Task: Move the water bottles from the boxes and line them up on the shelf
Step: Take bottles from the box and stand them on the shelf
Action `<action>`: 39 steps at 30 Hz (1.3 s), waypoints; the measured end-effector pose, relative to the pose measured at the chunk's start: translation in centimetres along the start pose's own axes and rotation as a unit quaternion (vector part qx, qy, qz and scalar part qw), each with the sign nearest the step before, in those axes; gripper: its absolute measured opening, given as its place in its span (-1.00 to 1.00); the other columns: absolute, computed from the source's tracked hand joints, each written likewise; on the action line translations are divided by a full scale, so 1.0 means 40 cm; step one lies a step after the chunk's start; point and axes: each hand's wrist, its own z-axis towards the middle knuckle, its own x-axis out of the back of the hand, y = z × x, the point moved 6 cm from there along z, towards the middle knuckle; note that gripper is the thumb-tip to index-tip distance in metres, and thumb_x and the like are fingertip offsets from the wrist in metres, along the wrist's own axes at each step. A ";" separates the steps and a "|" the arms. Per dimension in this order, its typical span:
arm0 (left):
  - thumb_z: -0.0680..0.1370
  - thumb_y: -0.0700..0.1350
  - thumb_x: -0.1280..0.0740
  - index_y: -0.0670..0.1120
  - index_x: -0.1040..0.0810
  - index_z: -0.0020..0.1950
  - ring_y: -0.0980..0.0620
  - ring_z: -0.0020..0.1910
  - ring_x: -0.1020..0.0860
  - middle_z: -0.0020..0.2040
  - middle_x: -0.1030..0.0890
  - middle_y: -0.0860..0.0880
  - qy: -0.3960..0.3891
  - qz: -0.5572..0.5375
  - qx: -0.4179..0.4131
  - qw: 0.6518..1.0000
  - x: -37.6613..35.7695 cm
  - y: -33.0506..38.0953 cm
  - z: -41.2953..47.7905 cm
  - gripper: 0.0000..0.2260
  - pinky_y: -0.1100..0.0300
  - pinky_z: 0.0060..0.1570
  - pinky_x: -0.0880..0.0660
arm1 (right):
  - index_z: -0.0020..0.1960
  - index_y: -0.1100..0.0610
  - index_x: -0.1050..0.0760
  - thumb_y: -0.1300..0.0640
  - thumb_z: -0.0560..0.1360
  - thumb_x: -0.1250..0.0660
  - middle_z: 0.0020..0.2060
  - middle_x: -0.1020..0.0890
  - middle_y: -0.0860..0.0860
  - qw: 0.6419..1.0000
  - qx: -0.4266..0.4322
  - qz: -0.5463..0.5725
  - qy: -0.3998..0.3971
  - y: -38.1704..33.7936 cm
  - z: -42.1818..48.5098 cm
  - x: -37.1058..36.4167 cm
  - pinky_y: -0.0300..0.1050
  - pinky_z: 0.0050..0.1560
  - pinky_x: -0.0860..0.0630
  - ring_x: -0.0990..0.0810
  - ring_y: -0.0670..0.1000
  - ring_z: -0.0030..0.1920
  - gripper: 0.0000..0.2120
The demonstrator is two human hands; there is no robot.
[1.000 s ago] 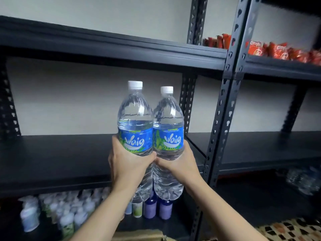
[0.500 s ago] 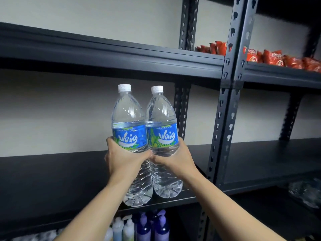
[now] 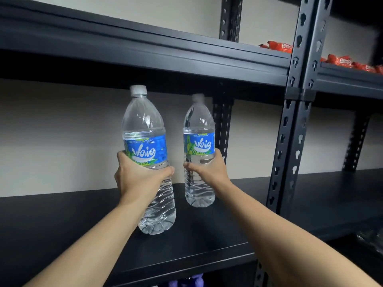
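Black shelf (image 3: 62, 228) under two water bottles (image 3: 200, 162)

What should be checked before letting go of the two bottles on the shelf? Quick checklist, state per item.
1. Left hand grips left bottle: ok.
2. Right hand grips right bottle: ok.
3. Both bottles upright: ok, left one tilts slightly.
4. Bases resting on the shelf: cannot tell, contact not clear.
5. Bottles lined up: not ok, right one sits further back, with a gap between them.
6. Caps clear of the upper shelf: ok.
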 end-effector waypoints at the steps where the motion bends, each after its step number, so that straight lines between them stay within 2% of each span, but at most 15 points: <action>1: 0.10 -0.04 -0.66 -0.07 -0.36 0.07 -0.04 -0.08 -0.54 -0.09 -0.55 0.04 -0.003 0.003 -0.004 1.000 -0.002 -0.003 0.004 -0.32 0.25 -0.36 -0.34 | 0.15 0.03 -0.38 0.04 0.16 -0.68 -0.09 -0.58 -0.15 1.000 0.002 0.004 0.011 -0.001 0.022 -0.002 -0.07 0.12 -0.54 -0.59 -0.12 -0.05 -0.31; 4: 0.10 -0.05 -0.67 -0.06 -0.37 0.06 -0.02 -0.08 -0.54 -0.12 -0.53 0.08 -0.012 0.010 -0.015 1.000 -0.011 -0.013 0.012 -0.32 0.31 -0.37 -0.32 | 0.19 0.07 -0.39 0.08 0.17 -0.68 -0.07 -0.58 -0.13 0.999 -0.001 0.021 0.044 0.014 0.080 -0.021 -0.10 0.13 -0.52 -0.59 -0.06 -0.02 -0.30; 6: 0.10 -0.04 -0.67 -0.06 -0.36 0.06 -0.04 -0.05 -0.54 -0.12 -0.53 0.09 -0.016 0.013 -0.020 1.000 -0.018 -0.019 0.019 -0.32 0.27 -0.35 -0.34 | 0.20 0.09 -0.40 0.08 0.16 -0.69 0.00 -0.62 -0.07 0.998 -0.003 0.026 0.059 0.034 0.114 -0.034 -0.11 0.15 -0.52 -0.60 -0.04 0.01 -0.28; 11: 0.11 -0.02 -0.67 -0.06 -0.36 0.07 -0.04 -0.02 -0.54 -0.11 -0.53 0.12 -0.028 0.028 -0.042 0.998 -0.030 -0.018 0.039 -0.32 0.19 -0.17 -0.37 | 0.24 0.10 -0.38 0.07 0.17 -0.68 0.03 -0.59 -0.07 0.997 -0.014 0.019 0.079 0.085 0.168 -0.045 -0.14 0.15 -0.47 -0.58 0.00 0.07 -0.25; 15: 0.11 -0.01 -0.67 -0.05 -0.36 0.06 -0.03 0.01 -0.54 -0.11 -0.53 0.12 -0.031 0.030 -0.054 0.998 -0.027 -0.025 0.054 -0.32 0.25 -0.32 -0.36 | 0.24 0.09 -0.36 0.04 0.16 -0.67 0.02 -0.58 -0.07 0.997 -0.012 -0.001 0.082 0.114 0.193 -0.053 -0.06 0.21 -0.50 -0.59 0.02 0.10 -0.24; 19: 0.11 -0.01 -0.67 -0.05 -0.36 0.07 -0.01 0.00 -0.55 -0.10 -0.54 0.12 -0.034 0.023 -0.061 0.997 -0.021 -0.029 0.064 -0.32 0.37 -0.32 -0.34 | 0.23 0.08 -0.37 0.04 0.16 -0.67 0.02 -0.59 -0.06 0.996 -0.006 -0.005 0.089 0.134 0.207 -0.060 -0.07 0.18 -0.51 -0.59 0.03 0.09 -0.24; 24: 0.11 -0.02 -0.66 -0.04 -0.36 0.09 -0.02 0.02 -0.55 -0.08 -0.56 0.11 -0.027 0.021 -0.066 0.997 -0.012 -0.041 0.079 -0.31 0.30 -0.28 -0.38 | 0.20 0.08 -0.35 0.08 0.18 -0.67 -0.05 -0.56 -0.09 0.997 -0.009 -0.009 0.077 0.154 0.200 -0.087 -0.13 0.09 -0.50 -0.58 -0.02 0.01 -0.29; 28: 0.10 -0.01 -0.67 -0.04 -0.37 0.09 -0.03 0.03 -0.55 -0.06 -0.56 0.09 -0.020 0.030 -0.062 0.997 -0.008 -0.053 0.085 -0.30 0.20 -0.14 -0.41 | 0.22 0.11 -0.36 0.10 0.18 -0.67 -0.05 -0.57 -0.08 0.997 -0.015 -0.010 0.071 0.181 0.187 -0.108 -0.18 0.03 -0.46 -0.58 -0.03 -0.04 -0.27; 32: 0.10 -0.02 -0.67 -0.04 -0.36 0.08 -0.04 0.02 -0.56 -0.07 -0.56 0.09 -0.017 0.032 -0.058 0.998 -0.007 -0.064 0.090 -0.30 0.19 -0.14 -0.42 | 0.19 0.10 -0.36 0.13 0.19 -0.66 -0.04 -0.58 -0.07 0.998 -0.010 -0.002 0.068 0.203 0.182 -0.119 -0.21 0.00 -0.45 -0.59 -0.04 -0.05 -0.30; 36: 0.11 -0.02 -0.66 -0.04 -0.36 0.09 -0.05 0.04 -0.55 -0.06 -0.57 0.09 -0.013 0.034 -0.060 0.998 -0.008 -0.070 0.095 -0.31 0.18 -0.13 -0.42 | 0.13 0.11 -0.45 0.16 0.16 -0.67 -0.10 -0.65 -0.10 0.997 -0.001 0.021 0.070 0.232 0.187 -0.123 -0.13 0.03 -0.60 -0.65 -0.14 -0.12 -0.37; 39: 0.11 -0.02 -0.66 -0.04 -0.36 0.09 -0.04 0.03 -0.56 -0.05 -0.57 0.08 -0.011 0.035 -0.060 0.998 -0.011 -0.069 0.094 -0.31 0.18 -0.14 -0.43 | 0.16 0.07 -0.47 0.02 0.08 -0.66 -0.06 -0.68 -0.08 0.998 -0.009 0.015 0.057 0.244 0.187 -0.127 -0.03 0.10 -0.63 -0.68 -0.12 -0.08 -0.29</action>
